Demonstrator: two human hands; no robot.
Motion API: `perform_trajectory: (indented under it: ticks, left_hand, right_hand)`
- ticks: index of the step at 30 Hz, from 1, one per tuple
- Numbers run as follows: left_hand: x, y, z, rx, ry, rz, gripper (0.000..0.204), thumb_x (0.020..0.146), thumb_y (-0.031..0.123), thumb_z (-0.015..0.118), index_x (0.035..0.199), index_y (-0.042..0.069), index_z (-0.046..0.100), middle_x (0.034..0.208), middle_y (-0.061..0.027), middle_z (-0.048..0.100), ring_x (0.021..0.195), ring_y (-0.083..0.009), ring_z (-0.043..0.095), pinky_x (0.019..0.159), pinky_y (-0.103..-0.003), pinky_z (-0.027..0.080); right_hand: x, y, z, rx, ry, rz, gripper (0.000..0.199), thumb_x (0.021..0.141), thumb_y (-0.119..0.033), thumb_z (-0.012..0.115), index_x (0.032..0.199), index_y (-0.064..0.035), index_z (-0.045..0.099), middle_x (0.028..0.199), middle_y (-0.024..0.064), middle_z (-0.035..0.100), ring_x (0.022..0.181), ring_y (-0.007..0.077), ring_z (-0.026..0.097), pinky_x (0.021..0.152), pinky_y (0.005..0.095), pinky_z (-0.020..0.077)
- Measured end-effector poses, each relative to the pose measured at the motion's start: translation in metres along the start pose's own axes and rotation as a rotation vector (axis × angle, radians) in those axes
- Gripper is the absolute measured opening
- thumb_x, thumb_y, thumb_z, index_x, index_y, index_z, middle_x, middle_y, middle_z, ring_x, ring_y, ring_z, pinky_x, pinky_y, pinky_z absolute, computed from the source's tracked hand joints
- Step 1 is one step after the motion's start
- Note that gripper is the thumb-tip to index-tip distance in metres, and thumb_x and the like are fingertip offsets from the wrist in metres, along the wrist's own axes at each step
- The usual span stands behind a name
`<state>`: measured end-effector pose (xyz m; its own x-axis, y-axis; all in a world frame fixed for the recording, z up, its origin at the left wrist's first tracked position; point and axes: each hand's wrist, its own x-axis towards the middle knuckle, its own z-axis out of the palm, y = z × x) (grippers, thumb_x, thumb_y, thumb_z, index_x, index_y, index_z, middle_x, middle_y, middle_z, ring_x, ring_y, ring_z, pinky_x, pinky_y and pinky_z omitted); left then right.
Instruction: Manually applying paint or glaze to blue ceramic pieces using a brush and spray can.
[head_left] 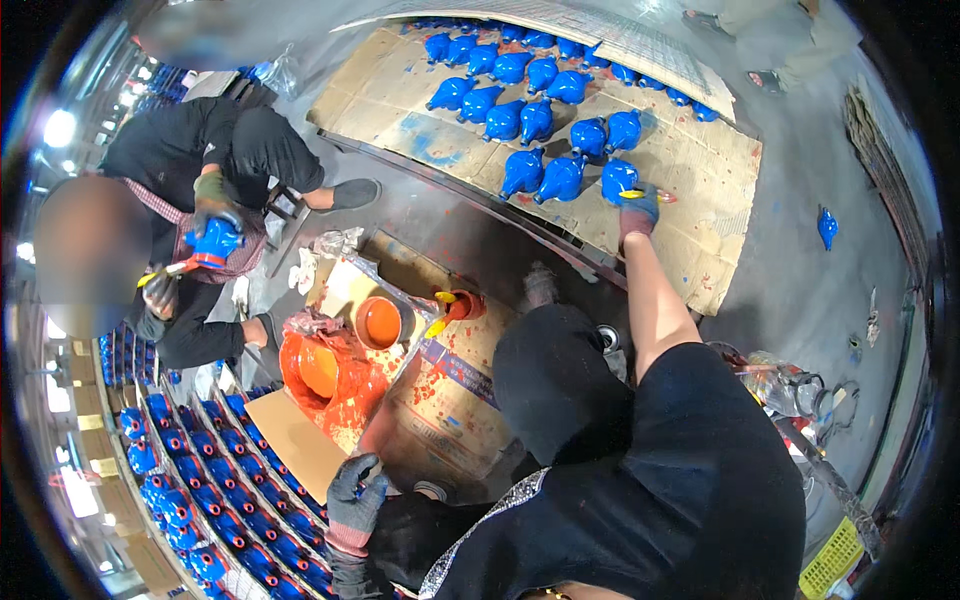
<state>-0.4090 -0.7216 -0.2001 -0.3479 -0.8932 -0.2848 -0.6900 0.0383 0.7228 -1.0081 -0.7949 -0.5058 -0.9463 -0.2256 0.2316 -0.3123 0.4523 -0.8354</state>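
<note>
My right hand point(638, 208), in a dark glove, reaches far forward and grips a yellow-handled paintbrush point(655, 196). It touches the nearest blue-painted cast part point(617, 178) in a group of several blue parts point(520, 100) lying on a paint-stained cardboard sheet point(700, 160). My left hand point(355, 495), in a grey glove, sits low with its fingers curled over the near edge of a paint-splattered cardboard box point(450, 400). My dark-clothed knee point(555, 380) lies between the two arms.
An orange paint pot point(380, 322), an orange-smeared bucket point(318, 368) and a small cup with a brush point(462, 304) stand on the box. A seated co-worker point(200, 160) at left holds a blue part point(213, 240). Rows of blue parts point(210, 500) fill racks at lower left. One blue part point(827, 226) lies alone on the floor.
</note>
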Motion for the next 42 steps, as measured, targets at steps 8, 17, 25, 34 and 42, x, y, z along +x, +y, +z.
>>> perform_trajectory:
  ticks: [8,17,25,34,42]
  left_hand:
    - [0.000,0.002,0.004,0.134,0.016,0.183,0.032,0.076,0.010,0.070,0.105,0.002,0.061,0.102,-0.0144,0.063,0.097,-0.0286,0.061,0.085,-0.035,0.048]
    - [0.048,0.065,0.000,0.118,0.149,0.588,0.040,0.075,0.009,0.071,0.112,0.000,0.058,0.107,-0.0144,0.061,0.100,-0.0283,0.060,0.088,-0.034,0.046]
    - [0.057,0.058,-0.003,-0.661,0.060,0.630,0.094,0.062,0.026,0.086,0.137,0.003,0.036,0.131,-0.0128,0.046,0.120,-0.0231,0.047,0.101,-0.037,0.040]
    - [0.023,0.035,-0.029,-1.667,-0.012,0.328,0.069,0.083,0.052,0.056,0.131,0.004,0.045,0.125,-0.0114,0.055,0.113,-0.0249,0.055,0.095,-0.041,0.046]
    - [0.011,0.011,-0.073,-1.826,0.460,0.332,0.062,0.088,0.061,0.038,0.110,0.007,0.056,0.086,-0.0122,0.064,0.060,-0.0210,0.061,0.045,-0.028,0.049]
  right_hand:
    - [-0.018,-0.091,-0.073,-0.190,-0.330,-0.355,0.013,0.083,-0.006,0.054,0.093,-0.0127,0.060,0.078,0.0080,0.064,0.077,0.0238,0.064,0.068,0.0323,0.0480]
    - [-0.125,-0.317,-0.156,0.493,-0.894,-0.671,0.022,0.075,0.012,0.061,0.087,-0.0068,0.059,0.079,0.0035,0.061,0.075,0.0130,0.060,0.069,0.0254,0.0501]
    - [-0.246,-0.442,-0.188,0.879,-1.249,-0.773,0.017,0.072,0.000,0.073,0.083,-0.0065,0.063,0.087,0.0057,0.060,0.083,0.0156,0.059,0.072,0.0288,0.0484]
    - [-0.294,-0.464,-0.122,0.980,-1.308,-0.688,0.017,0.083,0.003,0.063,0.094,-0.0070,0.054,0.091,0.0092,0.063,0.077,0.0136,0.062,0.059,0.0211,0.0481]
    - [-0.316,-0.480,-0.227,1.283,-1.389,-0.631,0.021,0.079,-0.001,0.067,0.096,-0.0032,0.055,0.091,0.0094,0.060,0.085,0.0208,0.058,0.077,0.0310,0.0460]
